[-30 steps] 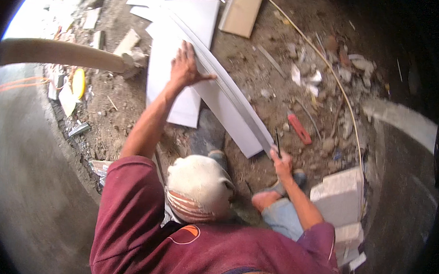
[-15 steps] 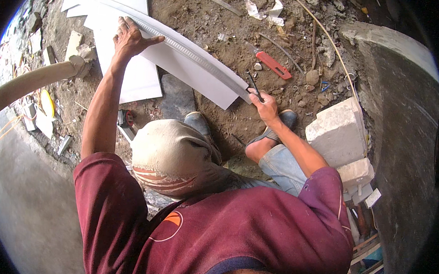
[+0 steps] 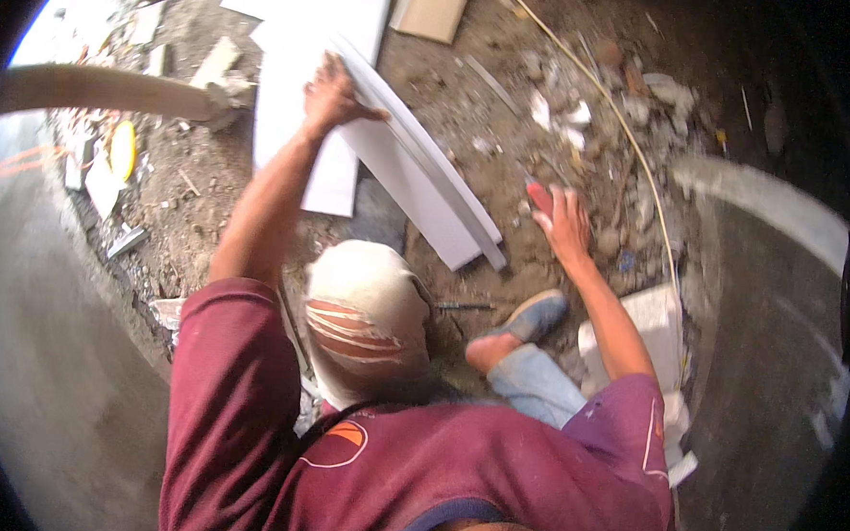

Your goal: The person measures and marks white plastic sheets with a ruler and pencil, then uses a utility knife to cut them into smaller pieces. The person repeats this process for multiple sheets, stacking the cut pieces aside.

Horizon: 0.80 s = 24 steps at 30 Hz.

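Note:
My left hand (image 3: 331, 99) lies with spread fingers on a long white panel strip (image 3: 405, 183), its thumb stretched toward a grey metal straightedge (image 3: 421, 155). The straightedge runs lengthwise along the strip, and its near end juts past the strip's end. Right of that end, my right hand (image 3: 566, 227) has its fingers over a red utility knife (image 3: 540, 197) at ground level; the fingers cover most of the handle. A dark pencil-like stick (image 3: 464, 306) lies on the dirt near my foot.
Larger white panels (image 3: 328, 10) lie under and beyond the strip. A brown board (image 3: 432, 8) sits at the far side. At left a thick curved pole (image 3: 107, 92) reaches in. A pale cable (image 3: 634, 132) crosses the rubble at right, near a concrete block (image 3: 648, 325).
My right hand has left the straightedge's near end and moved right onto the utility knife. The pencil-like stick it held is now on the ground. My left hand stays on the strip.

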Motion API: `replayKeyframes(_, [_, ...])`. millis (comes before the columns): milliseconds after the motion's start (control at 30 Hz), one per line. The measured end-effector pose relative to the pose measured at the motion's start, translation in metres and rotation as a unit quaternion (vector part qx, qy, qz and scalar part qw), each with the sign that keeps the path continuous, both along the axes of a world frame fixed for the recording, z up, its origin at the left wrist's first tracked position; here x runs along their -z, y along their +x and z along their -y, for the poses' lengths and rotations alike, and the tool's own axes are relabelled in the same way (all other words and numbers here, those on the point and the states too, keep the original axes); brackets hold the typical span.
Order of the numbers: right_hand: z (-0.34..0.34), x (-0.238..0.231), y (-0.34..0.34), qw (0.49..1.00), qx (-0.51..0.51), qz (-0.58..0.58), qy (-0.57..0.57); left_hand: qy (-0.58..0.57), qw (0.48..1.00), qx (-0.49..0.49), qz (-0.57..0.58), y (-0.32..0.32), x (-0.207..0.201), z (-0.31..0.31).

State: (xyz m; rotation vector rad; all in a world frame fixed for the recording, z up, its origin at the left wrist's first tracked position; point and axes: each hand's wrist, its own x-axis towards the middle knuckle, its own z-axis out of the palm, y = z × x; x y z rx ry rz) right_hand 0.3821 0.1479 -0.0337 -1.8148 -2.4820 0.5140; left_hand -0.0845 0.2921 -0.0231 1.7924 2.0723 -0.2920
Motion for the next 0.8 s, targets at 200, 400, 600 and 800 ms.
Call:
replayKeyframes(200, [-0.071, -0.021, -0.051, 0.902, 0.086, -0.350, -0.237, -0.035, 0.997, -0.060, 0.040, 0.006, -0.031, 0.001])
replayKeyframes(400, [-0.192, -0.068, -0.226, 0.781, 0.129, -0.476, -0.384, -0.045, 0.996, -0.063, 0.036, 0.015, -0.038, -0.003])
replayKeyframes(600, [-0.270, -0.007, -0.342, 0.935, -0.019, -0.299, -0.190, -0.065, 0.994, -0.082, 0.045, 0.016, -0.041, -0.004])
replayKeyframes(800, [-0.300, -0.039, -0.433, 0.963, -0.061, -0.163, -0.207, -0.075, 0.991, -0.093, 0.066, 0.012, -0.042, -0.003])
